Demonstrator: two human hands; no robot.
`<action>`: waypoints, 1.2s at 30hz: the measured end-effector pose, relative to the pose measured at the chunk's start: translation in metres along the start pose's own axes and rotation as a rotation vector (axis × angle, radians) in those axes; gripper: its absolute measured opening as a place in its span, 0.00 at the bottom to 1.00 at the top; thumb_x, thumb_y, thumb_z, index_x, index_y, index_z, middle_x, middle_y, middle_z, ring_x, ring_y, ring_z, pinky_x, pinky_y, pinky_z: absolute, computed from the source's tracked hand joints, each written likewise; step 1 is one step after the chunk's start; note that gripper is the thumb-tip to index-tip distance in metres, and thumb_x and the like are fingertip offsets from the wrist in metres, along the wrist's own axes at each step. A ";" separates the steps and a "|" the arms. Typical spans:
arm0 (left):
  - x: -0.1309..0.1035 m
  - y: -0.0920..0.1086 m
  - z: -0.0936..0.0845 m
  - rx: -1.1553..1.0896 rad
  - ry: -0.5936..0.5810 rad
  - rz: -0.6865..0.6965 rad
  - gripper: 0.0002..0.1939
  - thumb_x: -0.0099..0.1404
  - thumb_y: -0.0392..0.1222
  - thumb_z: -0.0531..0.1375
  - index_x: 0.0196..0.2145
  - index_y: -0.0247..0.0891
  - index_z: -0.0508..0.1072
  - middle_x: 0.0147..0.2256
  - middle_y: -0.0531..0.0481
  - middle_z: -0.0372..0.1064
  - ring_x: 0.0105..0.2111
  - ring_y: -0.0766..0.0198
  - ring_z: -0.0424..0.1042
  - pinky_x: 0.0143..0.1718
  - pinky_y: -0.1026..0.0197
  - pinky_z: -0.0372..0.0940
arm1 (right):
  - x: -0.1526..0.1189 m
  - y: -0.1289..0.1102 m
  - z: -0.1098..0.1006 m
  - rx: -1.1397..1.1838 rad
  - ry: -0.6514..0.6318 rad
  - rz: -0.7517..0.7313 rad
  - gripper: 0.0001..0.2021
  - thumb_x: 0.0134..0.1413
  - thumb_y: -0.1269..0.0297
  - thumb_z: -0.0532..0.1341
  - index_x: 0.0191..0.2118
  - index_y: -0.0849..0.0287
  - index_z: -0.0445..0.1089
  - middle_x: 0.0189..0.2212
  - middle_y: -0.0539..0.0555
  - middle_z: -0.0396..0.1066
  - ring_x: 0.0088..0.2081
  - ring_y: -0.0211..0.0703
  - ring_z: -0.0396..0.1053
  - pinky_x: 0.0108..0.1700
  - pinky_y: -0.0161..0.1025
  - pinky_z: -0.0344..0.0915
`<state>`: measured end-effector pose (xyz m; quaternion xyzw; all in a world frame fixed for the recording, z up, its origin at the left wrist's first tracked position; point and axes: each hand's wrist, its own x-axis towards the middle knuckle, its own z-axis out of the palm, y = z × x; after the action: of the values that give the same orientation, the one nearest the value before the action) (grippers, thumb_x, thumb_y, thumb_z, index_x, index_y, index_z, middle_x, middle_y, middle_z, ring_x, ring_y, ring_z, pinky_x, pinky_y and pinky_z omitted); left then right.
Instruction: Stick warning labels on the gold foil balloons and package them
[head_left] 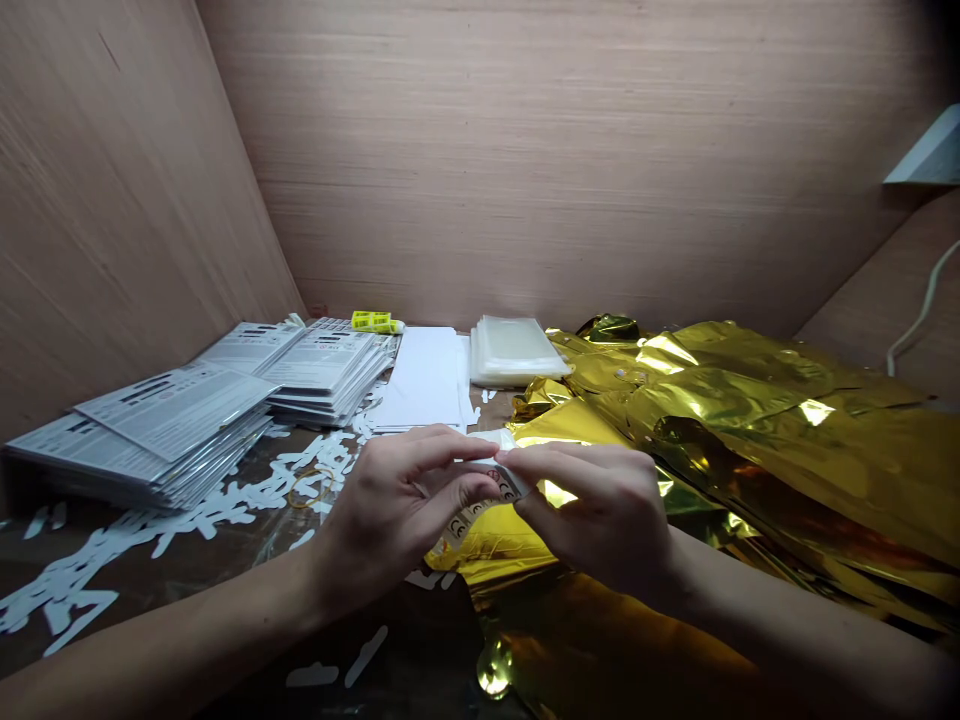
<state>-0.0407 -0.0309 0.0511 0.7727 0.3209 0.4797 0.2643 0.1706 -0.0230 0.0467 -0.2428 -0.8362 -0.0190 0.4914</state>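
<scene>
Both my hands meet at the middle of the view, low over the gold foil. My left hand [401, 510] is closed on a strip of white stickers [459, 525] printed with CE marks, its thumb on top. From the other side, my right hand [600, 500] pinches the strip's right end between thumb and fingers. Below them lies a flat gold foil balloon [510, 550], its edge and a rounded tab showing. Fingers cover part of the strip.
Packed, printed sleeves [172, 420] are stacked at left, beside a second stack [322, 365]. White paper strips [202, 520] litter the table. White cards [424, 375], clear bags [517, 350] and yellow labels [375, 322] sit at the back. Gold foil [810, 450] heaps at right.
</scene>
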 end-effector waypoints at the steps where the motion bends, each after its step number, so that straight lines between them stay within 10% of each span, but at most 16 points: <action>1: 0.000 0.001 0.000 0.004 0.003 -0.013 0.08 0.68 0.36 0.65 0.45 0.36 0.82 0.39 0.48 0.81 0.37 0.65 0.80 0.41 0.66 0.74 | 0.001 0.000 0.000 0.006 0.001 -0.012 0.11 0.53 0.80 0.64 0.41 0.60 0.78 0.36 0.54 0.83 0.34 0.41 0.81 0.38 0.34 0.77; 27: -0.001 -0.017 0.002 0.365 -0.254 0.057 0.08 0.72 0.36 0.58 0.36 0.38 0.77 0.33 0.54 0.77 0.31 0.66 0.71 0.40 0.60 0.59 | 0.009 -0.001 -0.005 0.169 -0.267 0.266 0.07 0.49 0.75 0.65 0.33 0.59 0.81 0.27 0.49 0.80 0.26 0.37 0.75 0.31 0.33 0.69; 36: 0.008 -0.022 -0.008 0.280 -0.408 0.164 0.09 0.74 0.36 0.55 0.39 0.36 0.76 0.37 0.48 0.77 0.37 0.63 0.74 0.42 0.62 0.66 | 0.009 0.001 -0.009 -0.038 -0.356 0.080 0.07 0.61 0.72 0.61 0.33 0.59 0.76 0.26 0.51 0.76 0.26 0.38 0.70 0.31 0.37 0.63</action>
<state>-0.0500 -0.0097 0.0435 0.9059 0.2605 0.2847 0.1744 0.1751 -0.0208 0.0588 -0.2845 -0.8992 0.0281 0.3312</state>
